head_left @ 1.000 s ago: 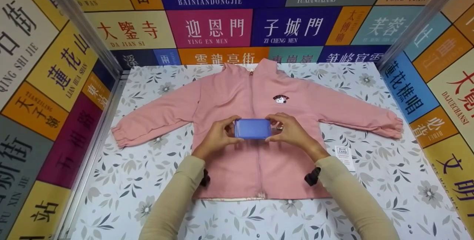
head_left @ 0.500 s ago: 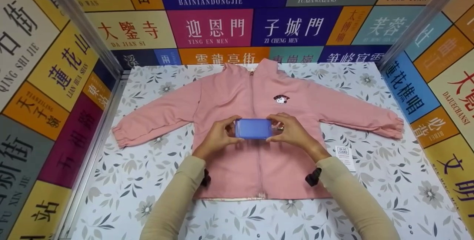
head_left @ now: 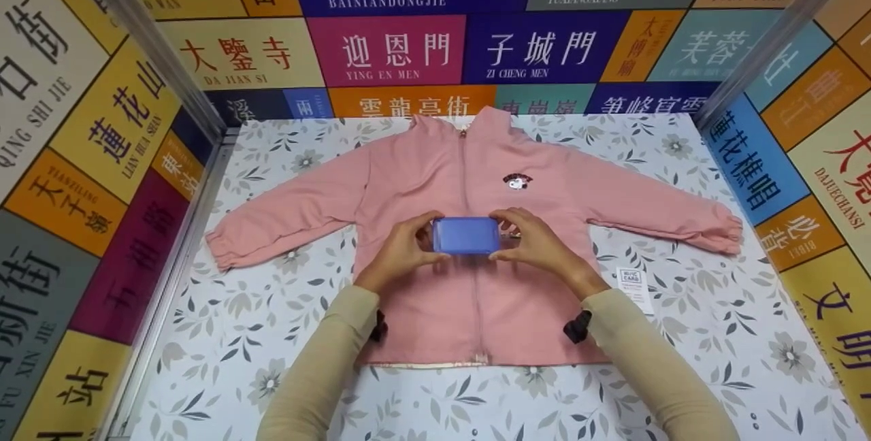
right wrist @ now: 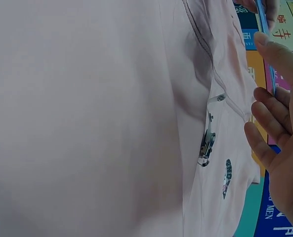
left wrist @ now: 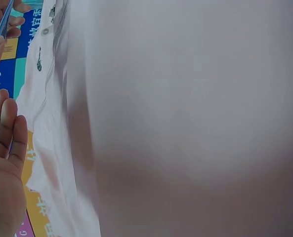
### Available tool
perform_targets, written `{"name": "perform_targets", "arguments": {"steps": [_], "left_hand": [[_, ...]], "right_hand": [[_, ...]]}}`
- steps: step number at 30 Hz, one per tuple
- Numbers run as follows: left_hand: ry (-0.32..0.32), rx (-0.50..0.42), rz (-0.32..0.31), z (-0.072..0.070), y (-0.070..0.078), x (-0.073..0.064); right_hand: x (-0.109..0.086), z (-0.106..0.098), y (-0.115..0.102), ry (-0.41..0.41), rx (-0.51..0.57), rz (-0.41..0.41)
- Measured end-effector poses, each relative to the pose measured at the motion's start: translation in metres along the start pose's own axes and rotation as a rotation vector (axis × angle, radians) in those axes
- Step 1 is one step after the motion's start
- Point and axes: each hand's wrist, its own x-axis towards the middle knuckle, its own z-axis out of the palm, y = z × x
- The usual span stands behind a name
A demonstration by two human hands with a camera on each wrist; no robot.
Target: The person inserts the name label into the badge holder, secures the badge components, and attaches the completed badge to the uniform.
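Observation:
A thin blue phone [head_left: 466,235] is held sideways above a pink zip jacket [head_left: 422,312], which lies spread out with both sleeves stretched to the sides. My left hand [head_left: 403,249] pinches its left end, and my right hand [head_left: 534,248] pinches the other end. Seen edge-on in the right wrist view, the phone [right wrist: 263,19] is just a narrow blue strip. A small metallic piece with a ring [right wrist: 206,147], its kind unclear, sits on the jacket near a chest emblem [head_left: 517,182]. The phone partly hides the zip.
The jacket lies on a white table [head_left: 218,359] patterned with grey leaves and flowers. A white printed card [head_left: 633,289] is at the jacket's right edge. Colourful sign-covered walls [head_left: 395,50] enclose the table at the back and both sides.

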Motion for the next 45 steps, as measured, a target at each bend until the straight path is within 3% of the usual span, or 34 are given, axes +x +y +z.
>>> {"name": "perform_targets", "arguments": {"steps": [11, 20, 34, 39, 45], "left_hand": [[0.020, 0.000, 0.061, 0.0003, -0.0021, 0.0006], [0.024, -0.026, 0.062, 0.0012, -0.0033, -0.0003], [0.026, -0.019, 0.066, 0.0028, -0.0027, 0.0001], [0.009, 0.000, 0.053, 0.0033, -0.0011, -0.0002], [-0.046, -0.045, -0.025, 0.0014, 0.0008, 0.0000]], "right_hand": [[0.0026, 0.0012, -0.0017, 0.043, -0.108, -0.042], [0.0010, -0.0003, 0.0006, 0.064, -0.058, -0.067], [0.0003, -0.0025, 0.0043, 0.079, -0.091, -0.124], [-0.0019, -0.0024, 0.0040, 0.074, -0.086, -0.100], [-0.0028, -0.0006, 0.0045, 0.059, -0.111, -0.049]]}}
